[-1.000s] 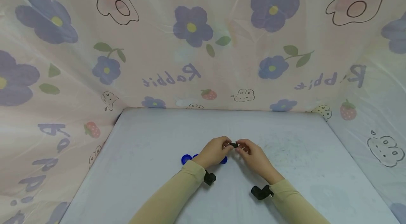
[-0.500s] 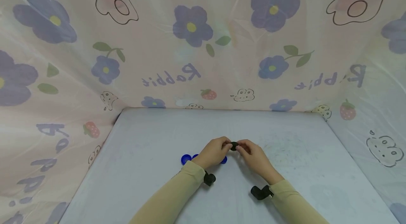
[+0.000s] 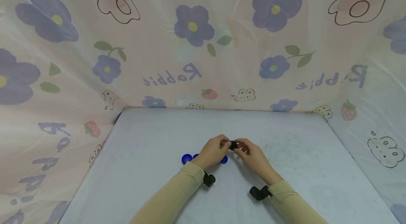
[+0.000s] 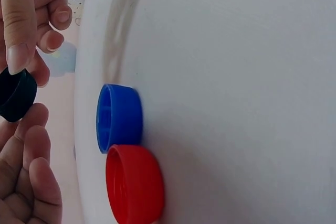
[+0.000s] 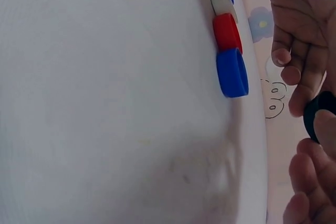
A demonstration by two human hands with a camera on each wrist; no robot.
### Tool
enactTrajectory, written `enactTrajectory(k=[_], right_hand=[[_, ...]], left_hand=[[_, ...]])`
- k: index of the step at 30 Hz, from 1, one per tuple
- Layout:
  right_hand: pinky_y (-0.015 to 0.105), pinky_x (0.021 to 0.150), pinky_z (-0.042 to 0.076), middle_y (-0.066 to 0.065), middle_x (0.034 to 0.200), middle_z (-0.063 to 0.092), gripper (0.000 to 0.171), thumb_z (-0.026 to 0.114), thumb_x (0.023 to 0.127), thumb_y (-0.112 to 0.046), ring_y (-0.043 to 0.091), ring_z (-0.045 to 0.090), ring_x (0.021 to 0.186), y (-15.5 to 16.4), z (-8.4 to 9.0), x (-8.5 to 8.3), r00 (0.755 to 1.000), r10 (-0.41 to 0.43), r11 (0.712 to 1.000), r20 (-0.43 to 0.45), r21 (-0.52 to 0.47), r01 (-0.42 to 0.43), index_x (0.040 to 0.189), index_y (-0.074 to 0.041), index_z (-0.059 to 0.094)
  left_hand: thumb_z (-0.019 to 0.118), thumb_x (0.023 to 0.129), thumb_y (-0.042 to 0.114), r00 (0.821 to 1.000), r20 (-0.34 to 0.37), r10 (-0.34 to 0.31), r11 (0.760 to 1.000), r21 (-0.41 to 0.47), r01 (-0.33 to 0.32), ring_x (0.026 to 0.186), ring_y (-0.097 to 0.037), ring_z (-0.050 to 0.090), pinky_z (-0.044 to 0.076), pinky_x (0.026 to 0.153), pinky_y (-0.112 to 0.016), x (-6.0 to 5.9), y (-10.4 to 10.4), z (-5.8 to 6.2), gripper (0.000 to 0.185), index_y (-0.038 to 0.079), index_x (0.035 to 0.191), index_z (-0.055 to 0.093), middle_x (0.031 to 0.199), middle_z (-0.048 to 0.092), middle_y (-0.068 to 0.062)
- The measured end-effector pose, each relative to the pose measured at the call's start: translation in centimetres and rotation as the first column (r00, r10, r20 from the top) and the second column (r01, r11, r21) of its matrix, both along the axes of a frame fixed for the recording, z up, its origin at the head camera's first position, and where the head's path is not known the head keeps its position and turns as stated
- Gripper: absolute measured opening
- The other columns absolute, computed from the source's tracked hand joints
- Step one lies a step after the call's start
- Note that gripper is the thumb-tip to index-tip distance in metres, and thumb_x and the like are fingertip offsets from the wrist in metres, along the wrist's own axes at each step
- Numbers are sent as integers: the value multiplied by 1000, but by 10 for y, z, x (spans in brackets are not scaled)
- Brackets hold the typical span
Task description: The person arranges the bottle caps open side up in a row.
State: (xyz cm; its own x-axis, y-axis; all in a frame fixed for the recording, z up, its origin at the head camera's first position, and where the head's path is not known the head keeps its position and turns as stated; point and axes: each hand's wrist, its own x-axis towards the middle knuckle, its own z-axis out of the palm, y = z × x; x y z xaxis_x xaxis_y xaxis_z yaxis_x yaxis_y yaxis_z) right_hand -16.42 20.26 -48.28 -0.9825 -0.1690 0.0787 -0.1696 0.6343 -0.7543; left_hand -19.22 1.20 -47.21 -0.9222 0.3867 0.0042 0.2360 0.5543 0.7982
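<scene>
Both of my hands meet over the middle of the white table and pinch one black bottle cap between their fingertips, a little above the surface. My left hand holds its left side, and my right hand holds its right side. In the left wrist view the black cap sits under a thumb, with more fingers curled below it. The right wrist view shows the black cap half hidden among fingers.
A blue cap and a red cap lie on the table under my left hand. They form a row with a white cap. Another blue cap lies further left. A flowered curtain walls in three sides.
The black cap has been turned between the fingertips and now shows a rounder face. Both hands stay at nearly the same spot.
</scene>
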Motion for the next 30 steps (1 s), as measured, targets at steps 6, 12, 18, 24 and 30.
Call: enactTrajectory(k=[6,12,18,24,30], right_hand=[[29,61,46,-2,96,65,36,68,92,-21,13,57,75,0,-1,1,1000,10,1000,-12,-15,-10,126,-18,57],[28,59,46,-4,93,63,36,69,91,-20,13,56,72,1,-2,1,1000,18,1000,3,-7,-18,125,-17,58],[28,57,45,-4,88,62,32,69,91,-21,13,55,70,2,-6,0,999,6,1000,42,12,-7,121,-16,60],[28,61,46,-5,87,61,33,69,91,-24,11,55,73,5,-11,0,995,34,999,89,22,-36,121,-15,61],[29,67,48,-7,88,62,35,73,88,-25,11,58,79,9,-13,2,985,104,994,134,4,-106,119,-17,62]], left_hand=[[50,102,34,1000,2,-4,1000,12,4,75,-4,58,48,71,-29,0,-1,-2,18,21,112,58,89,66,7],[53,101,31,999,5,-33,999,-10,33,72,-5,57,47,66,-28,-1,-2,-3,17,20,113,59,90,67,4],[68,92,28,994,-9,-108,990,-92,107,86,-8,58,48,74,-27,-1,-2,-4,28,17,116,59,96,63,8],[75,86,26,991,-53,-125,980,-164,115,92,-14,59,46,79,-28,0,0,-3,28,15,109,63,97,64,5],[77,83,36,987,-94,-127,951,-293,95,92,-12,54,42,85,-32,1,1,-8,29,19,102,65,97,63,7]])
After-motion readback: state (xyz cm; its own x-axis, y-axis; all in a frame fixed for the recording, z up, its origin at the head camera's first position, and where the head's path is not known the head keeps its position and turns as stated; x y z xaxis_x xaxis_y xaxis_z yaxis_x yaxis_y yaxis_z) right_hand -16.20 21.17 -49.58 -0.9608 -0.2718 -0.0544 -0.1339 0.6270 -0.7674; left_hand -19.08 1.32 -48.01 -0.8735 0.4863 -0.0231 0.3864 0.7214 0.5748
